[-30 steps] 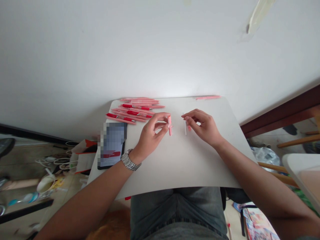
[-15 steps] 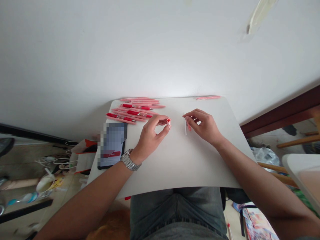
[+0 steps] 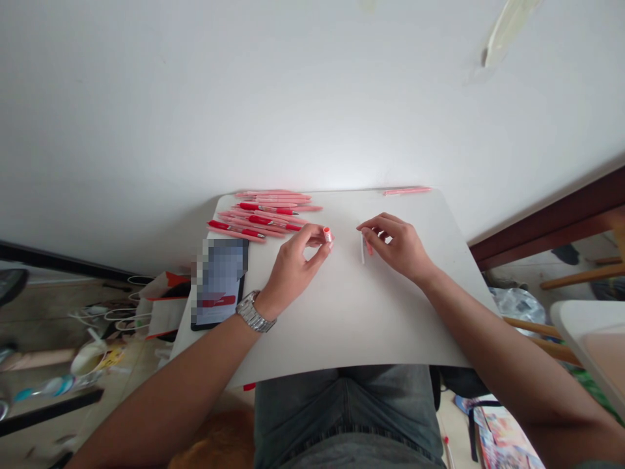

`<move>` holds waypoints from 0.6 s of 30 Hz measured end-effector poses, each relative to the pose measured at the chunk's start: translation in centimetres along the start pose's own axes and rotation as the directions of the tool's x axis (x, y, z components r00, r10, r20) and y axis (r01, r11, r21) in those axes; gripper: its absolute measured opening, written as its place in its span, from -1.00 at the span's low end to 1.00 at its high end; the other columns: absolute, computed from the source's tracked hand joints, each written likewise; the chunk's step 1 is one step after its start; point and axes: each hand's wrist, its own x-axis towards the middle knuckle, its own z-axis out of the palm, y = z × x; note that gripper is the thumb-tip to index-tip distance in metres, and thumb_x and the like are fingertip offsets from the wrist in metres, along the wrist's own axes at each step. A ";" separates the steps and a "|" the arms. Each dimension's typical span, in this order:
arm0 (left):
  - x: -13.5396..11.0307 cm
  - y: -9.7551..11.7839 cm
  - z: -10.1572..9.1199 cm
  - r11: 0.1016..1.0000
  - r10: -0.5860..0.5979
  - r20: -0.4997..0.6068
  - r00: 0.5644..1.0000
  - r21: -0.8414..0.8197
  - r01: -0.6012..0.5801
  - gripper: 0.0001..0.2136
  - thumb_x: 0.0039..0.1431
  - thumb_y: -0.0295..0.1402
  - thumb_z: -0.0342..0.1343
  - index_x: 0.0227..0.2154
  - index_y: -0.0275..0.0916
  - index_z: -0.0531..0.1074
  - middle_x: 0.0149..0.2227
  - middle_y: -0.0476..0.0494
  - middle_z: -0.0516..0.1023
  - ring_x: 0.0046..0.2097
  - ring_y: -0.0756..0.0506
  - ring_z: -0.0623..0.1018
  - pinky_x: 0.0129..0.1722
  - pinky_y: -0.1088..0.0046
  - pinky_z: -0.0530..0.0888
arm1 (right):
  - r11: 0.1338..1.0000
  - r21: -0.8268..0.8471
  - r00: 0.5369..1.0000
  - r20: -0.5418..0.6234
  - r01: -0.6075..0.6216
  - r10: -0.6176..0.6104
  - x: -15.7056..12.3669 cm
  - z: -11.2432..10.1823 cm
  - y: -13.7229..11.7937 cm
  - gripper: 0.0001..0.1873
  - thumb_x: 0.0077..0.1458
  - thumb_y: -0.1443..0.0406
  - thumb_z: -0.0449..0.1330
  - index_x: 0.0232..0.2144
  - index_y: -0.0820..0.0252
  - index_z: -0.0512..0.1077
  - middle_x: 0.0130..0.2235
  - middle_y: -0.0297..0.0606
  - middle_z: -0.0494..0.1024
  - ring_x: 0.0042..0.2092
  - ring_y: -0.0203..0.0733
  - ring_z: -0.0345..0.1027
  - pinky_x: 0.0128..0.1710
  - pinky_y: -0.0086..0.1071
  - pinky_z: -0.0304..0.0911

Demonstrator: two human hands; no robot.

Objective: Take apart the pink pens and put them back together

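Observation:
My left hand (image 3: pixel 295 264) pinches a short pink pen barrel (image 3: pixel 327 234) between thumb and fingers, its open end turned toward me. My right hand (image 3: pixel 398 246) is closed on a thin white refill (image 3: pixel 362 249) and a small pink piece, just right of the barrel with a small gap between them. Both hands hover over the middle of a white table (image 3: pixel 342 312). A pile of several red and pink pens (image 3: pixel 263 215) lies at the table's far left.
A phone (image 3: pixel 219 280) lies at the table's left edge beside my wristwatch. A single pink pen (image 3: pixel 406 191) rests at the far right edge. Bags and clutter sit on the floor to the left; wooden furniture stands to the right.
My left hand has turned the pink barrel from lying lengthwise to end-on toward me. The right hand has barely moved.

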 end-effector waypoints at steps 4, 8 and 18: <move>0.1 0.0 0.1 0.999 0.010 -0.047 0.999 -0.033 -0.012 -0.90 0.43 -0.30 0.17 -0.10 -0.19 0.46 -0.13 -0.10 0.62 -0.14 -0.05 0.67 0.10 0.29 0.61 | 1.000 -0.004 1.000 0.006 0.003 -0.003 0.0 0.0 0.2 -0.82 0.36 0.27 0.20 -0.16 0.11 0.63 -0.20 -0.22 0.63 -0.28 -0.20 0.51 -0.28 -0.29 0.43; 0.1 -0.2 0.1 0.998 0.007 -0.061 0.998 -0.064 -0.011 -0.86 0.44 -0.27 0.17 -0.06 -0.19 0.45 -0.10 -0.12 0.62 -0.14 -0.06 0.68 0.09 0.27 0.63 | 1.000 -0.004 1.000 0.003 0.005 -0.005 0.0 0.0 0.3 -0.83 0.36 0.28 0.20 -0.17 0.10 0.63 -0.20 -0.23 0.63 -0.28 -0.20 0.52 -0.28 -0.29 0.43; 0.1 -0.2 0.0 0.991 0.029 -0.095 0.995 -0.130 -0.041 -0.63 0.44 -0.30 0.17 0.24 -0.11 0.32 -0.08 -0.15 0.61 -0.03 -0.12 0.69 0.01 0.26 0.68 | 1.000 -0.007 1.000 0.002 0.004 -0.004 0.0 -0.1 0.2 -0.81 0.37 0.24 0.20 -0.17 0.11 0.63 -0.21 -0.22 0.61 -0.29 -0.20 0.49 -0.30 -0.29 0.42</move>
